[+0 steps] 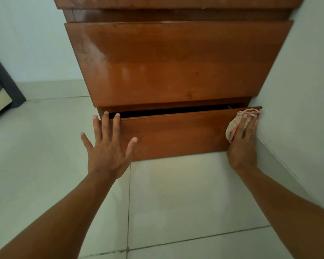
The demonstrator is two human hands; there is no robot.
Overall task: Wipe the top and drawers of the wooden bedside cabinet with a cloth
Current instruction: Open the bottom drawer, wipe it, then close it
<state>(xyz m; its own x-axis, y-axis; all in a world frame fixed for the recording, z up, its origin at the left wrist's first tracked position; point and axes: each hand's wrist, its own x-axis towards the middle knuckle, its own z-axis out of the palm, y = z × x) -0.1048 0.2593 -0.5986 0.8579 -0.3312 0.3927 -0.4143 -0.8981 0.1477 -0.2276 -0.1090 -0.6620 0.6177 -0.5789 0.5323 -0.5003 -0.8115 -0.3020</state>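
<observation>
The wooden bedside cabinet (176, 62) fills the upper middle of the head view, its glossy upper drawer front closed. The bottom drawer (176, 133) is pulled out a little, with a dark gap along its top edge. My left hand (108, 146) lies flat with fingers spread on the drawer's left end, fingertips at the top edge. My right hand (241, 144) presses a crumpled white and orange cloth (236, 124) against the drawer's right end, close to the wall.
A pale wall (303, 90) runs along the cabinet's right side, touching the drawer's corner. Light floor tiles (176, 202) spread below and to the left. A dark piece of furniture (0, 86) stands at the far left edge.
</observation>
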